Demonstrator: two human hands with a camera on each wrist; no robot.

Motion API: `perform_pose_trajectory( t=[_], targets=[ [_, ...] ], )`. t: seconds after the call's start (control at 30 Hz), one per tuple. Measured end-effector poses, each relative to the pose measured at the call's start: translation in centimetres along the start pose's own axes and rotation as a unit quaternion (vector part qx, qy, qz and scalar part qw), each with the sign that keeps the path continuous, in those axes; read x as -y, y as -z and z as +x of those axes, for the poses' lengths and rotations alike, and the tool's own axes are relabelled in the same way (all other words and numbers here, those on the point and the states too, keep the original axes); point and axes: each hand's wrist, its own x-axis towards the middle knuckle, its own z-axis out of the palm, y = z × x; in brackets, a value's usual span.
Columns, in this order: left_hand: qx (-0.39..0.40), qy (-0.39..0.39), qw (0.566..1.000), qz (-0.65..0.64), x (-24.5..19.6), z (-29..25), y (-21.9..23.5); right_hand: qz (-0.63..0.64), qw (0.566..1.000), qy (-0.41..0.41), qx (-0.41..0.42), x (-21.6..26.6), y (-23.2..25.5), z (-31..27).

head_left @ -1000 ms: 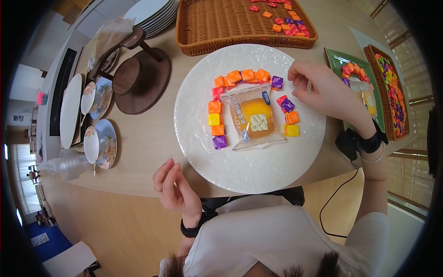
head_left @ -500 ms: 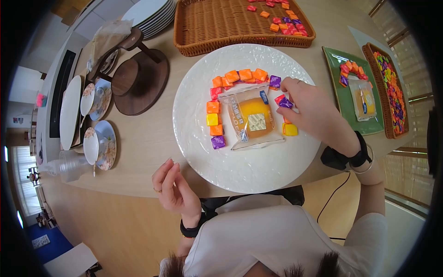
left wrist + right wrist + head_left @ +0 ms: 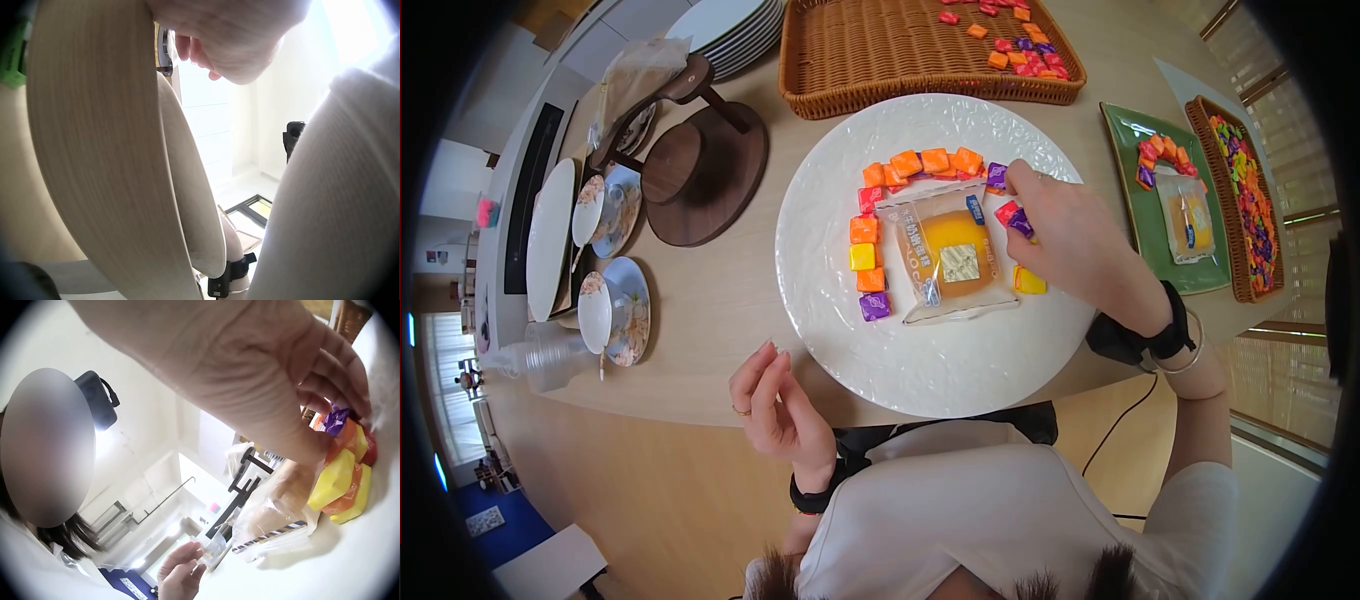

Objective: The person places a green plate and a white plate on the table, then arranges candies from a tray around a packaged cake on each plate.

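On a big white plate (image 3: 870, 370) lies a wrapped cake (image 3: 940, 245) in a clear packet with printed lettering. Square wrapped candies in orange, red, yellow and purple arch around its left, top and right sides. My right hand (image 3: 1070, 235) is over the right side of the arch, pinching a purple candy (image 3: 336, 422) between thumb and fingers. Just past its fingertips sits another purple candy (image 3: 997, 177); below the hand is a yellow candy (image 3: 1028, 281). My left hand (image 3: 785, 410) hangs by the table's front edge, fingers loosely bent, holding nothing.
Behind the plate stands a wicker tray (image 3: 870, 60) with scattered candies. To the right are a green plate (image 3: 1200, 275) with a similar candy arch and packet, and a candy-filled basket (image 3: 1250, 215). A dark wooden stand (image 3: 710, 190), floral cups and stacked plates (image 3: 730, 35) occupy the left.
My right hand has moved left and down from beside the arch onto the candies at its right side. The left hand has stayed in place.
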Motion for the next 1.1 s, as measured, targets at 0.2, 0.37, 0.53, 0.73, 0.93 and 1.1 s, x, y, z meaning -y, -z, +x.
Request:
perform_pose_trajectory(
  t=[0.2,0.37,0.53,0.73,0.93,1.1],
  targets=[
    [-0.003,-0.001,1.0,-0.003,0.1,0.0,0.0,0.028,0.998,-0.049,0.021,0.5,0.8,0.3],
    [0.001,0.001,1.0,-0.002,-0.1,0.1,0.0,0.025,0.999,-0.025,-0.001,0.6,1.3,1.0],
    [-0.006,0.004,1.0,-0.006,0.0,0.1,0.0,0.016,1.0,-0.004,0.005,0.7,0.9,1.2],
    [-0.001,0.008,1.0,-0.01,0.0,0.0,0.0,0.078,0.996,-0.032,-0.016,-0.4,1.3,0.3],
    [0.003,0.006,1.0,-0.006,0.1,0.0,0.1,0.079,0.997,-0.013,0.006,0.0,1.7,0.5],
    [-0.002,0.007,1.0,-0.007,0.0,0.0,0.1,0.063,0.998,0.007,-0.021,0.0,1.0,0.5]
  ],
)
